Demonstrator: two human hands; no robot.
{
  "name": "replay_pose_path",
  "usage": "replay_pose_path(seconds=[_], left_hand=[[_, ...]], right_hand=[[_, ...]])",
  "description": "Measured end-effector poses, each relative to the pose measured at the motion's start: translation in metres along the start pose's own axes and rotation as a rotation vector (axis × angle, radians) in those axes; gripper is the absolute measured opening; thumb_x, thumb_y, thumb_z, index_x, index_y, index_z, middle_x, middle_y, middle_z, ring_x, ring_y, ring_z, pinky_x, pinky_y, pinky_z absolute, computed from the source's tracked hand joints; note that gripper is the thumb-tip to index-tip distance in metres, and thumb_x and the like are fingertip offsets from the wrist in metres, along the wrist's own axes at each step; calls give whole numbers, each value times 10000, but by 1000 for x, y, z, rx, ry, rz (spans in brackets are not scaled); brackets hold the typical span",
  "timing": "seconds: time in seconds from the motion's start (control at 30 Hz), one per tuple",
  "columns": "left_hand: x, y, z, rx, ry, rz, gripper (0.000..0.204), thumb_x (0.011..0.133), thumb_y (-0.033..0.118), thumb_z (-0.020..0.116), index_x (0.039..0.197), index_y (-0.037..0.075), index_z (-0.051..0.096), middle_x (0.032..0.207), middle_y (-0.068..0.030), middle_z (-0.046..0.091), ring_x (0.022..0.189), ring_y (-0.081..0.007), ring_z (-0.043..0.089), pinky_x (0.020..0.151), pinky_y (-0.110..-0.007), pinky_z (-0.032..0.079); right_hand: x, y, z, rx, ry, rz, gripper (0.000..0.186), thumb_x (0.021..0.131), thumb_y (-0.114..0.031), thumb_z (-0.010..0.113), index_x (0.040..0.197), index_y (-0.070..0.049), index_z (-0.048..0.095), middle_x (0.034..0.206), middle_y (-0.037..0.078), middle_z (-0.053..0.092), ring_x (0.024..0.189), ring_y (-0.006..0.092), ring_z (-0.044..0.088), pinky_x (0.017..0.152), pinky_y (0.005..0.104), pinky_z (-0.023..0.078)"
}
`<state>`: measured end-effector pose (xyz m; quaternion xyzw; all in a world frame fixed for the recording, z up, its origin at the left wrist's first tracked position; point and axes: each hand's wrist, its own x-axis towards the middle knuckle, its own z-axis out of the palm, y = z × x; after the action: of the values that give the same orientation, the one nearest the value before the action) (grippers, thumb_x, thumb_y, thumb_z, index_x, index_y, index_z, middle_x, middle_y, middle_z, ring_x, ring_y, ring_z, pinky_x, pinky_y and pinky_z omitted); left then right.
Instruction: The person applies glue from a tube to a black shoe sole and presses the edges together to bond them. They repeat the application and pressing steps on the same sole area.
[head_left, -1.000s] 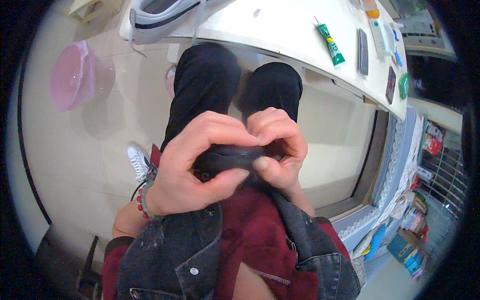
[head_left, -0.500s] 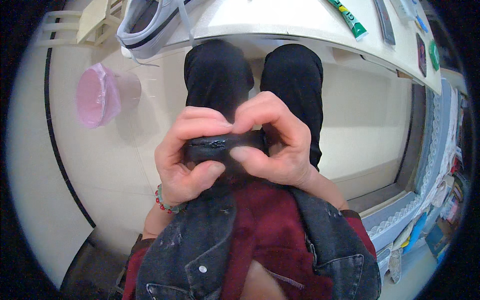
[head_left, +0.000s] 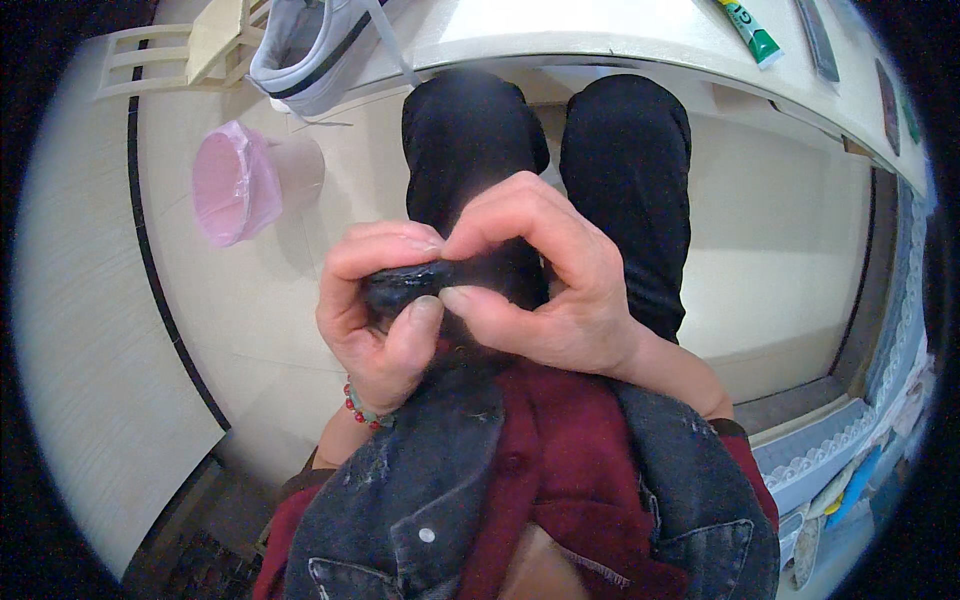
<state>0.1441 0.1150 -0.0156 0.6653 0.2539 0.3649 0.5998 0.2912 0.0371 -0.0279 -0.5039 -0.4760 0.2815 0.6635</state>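
Above my lap I hold a small black, glossy, rounded object, its exact kind unclear. My left hand is closed around it, fingers along the far side and thumb on the near side. A beaded bracelet circles that wrist. My right hand pinches at the object's right end, index finger and thumb curled toward each other. The fingertips of both hands nearly meet there. Part of the object is hidden behind my fingers.
A white table stands beyond my knees. On it are a white sneaker with a dark stripe and a green-and-yellow tube. A pink lined bin and a cream chair stand to the left.
My right fingertips have shifted left along the black object, and less of it shows. My left hand keeps its hold. The whole view has swung slightly to the left.
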Motion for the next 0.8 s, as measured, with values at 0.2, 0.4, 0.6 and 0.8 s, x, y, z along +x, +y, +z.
replay_pose_path(seconds=[0.2, 0.4, 0.6, 0.8], left_hand=[[3, 1, -3, -26, -55, -1, 323, 694, 23, 597, 1013, -5, 559, 1027, -153, 588, 959, -210, 568, 874, -326, 447], [0, 3, 0, -107, -33, -12, 301, 725, 27, 609, 1017, -5, 543, 1028, -154, 579, 945, -208, 569, 870, -322, 447], [0, 3, 1, -108, -45, 43, 274, 752, -12, 610, 1018, 0, 545, 1002, -148, 592, 932, -211, 577, 859, -321, 454], [2, 3, 1, -83, -51, 65, 260, 758, -13, 620, 1009, 0, 551, 989, -137, 598, 921, -211, 581, 847, -318, 460]], right_hand=[[0, -1, -1, -10, 2, -8, 303, 658, 8, 726, 934, -19, 606, 921, 90, 599, 833, 193, 576, 752, 279, 452], [-1, -1, 0, -16, -13, -30, 306, 654, 4, 725, 935, -11, 603, 918, 93, 599, 830, 196, 572, 758, 283, 447], [-2, 0, 4, -9, -6, -38, 326, 654, -2, 726, 953, -12, 595, 925, 93, 593, 833, 192, 565, 754, 284, 443], [-3, -2, 3, -11, -15, -10, 326, 652, -6, 726, 949, -16, 592, 920, 92, 587, 821, 188, 556, 747, 281, 439]])
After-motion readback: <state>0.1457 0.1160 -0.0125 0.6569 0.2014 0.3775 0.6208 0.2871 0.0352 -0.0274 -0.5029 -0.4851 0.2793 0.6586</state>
